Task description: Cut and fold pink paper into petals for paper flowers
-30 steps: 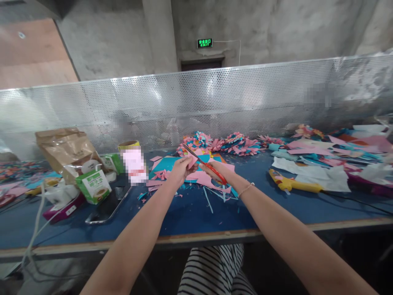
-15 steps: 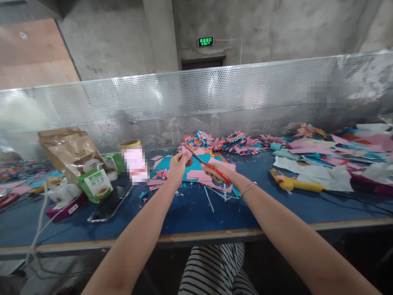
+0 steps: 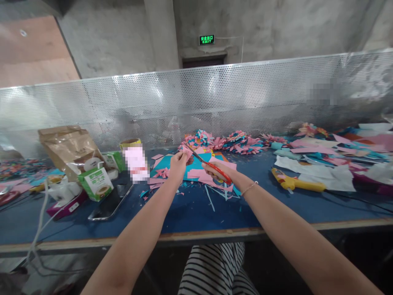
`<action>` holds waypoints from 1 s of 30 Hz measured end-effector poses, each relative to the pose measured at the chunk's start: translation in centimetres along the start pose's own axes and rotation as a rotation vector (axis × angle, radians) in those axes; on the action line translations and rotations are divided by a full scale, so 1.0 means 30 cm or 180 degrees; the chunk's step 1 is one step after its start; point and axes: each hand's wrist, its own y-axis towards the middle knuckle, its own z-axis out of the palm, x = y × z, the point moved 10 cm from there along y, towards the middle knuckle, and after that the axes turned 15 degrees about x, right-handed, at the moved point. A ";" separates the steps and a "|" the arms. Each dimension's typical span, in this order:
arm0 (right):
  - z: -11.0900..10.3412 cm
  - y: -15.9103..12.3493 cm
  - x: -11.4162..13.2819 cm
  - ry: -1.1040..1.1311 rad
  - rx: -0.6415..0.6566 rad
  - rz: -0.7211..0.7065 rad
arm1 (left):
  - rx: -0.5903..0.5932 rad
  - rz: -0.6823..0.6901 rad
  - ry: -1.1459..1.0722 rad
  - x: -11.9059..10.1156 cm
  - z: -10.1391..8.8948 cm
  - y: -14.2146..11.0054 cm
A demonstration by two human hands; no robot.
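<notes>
Between the fingertips of my left hand is a small piece of pink paper, pinched and held above the table. My right hand is closed round the red handles of a pair of scissors. Their dark blades point up and left and meet the pink paper beside my left fingers. Whether the blades are parted is hard to make out. Under both hands lie blue paper and pink paper strips, with small scraps scattered around.
Fringed paper flowers sit along the perforated metal screen. On the right are a yellow glue gun and piled paper sheets. To the left stand a brown bag, a green-white drink carton and a phone.
The hands, scissors and pink paper hold nearly the same pose. The whole view has shifted very slightly.
</notes>
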 end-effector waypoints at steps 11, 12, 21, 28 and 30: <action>-0.011 -0.021 0.029 -0.0470 -0.0118 -0.0083 | 0.0082 0.0083 0.0283 -0.022 0.006 -0.003; -0.012 -0.024 0.032 -0.0507 -0.0132 -0.0082 | 0.0086 0.0093 0.0336 -0.027 0.006 -0.004; -0.010 -0.070 0.098 -0.1062 -0.0323 -0.0112 | 0.0068 0.0063 0.0339 -0.031 0.004 -0.005; -0.024 -0.086 0.112 -0.1187 -0.0466 0.0090 | 0.0038 -0.0031 -0.0056 -0.005 0.001 -0.001; -0.017 -0.077 0.101 -0.0992 -0.0368 0.0026 | 0.0037 -0.0059 -0.0071 -0.002 0.002 -0.001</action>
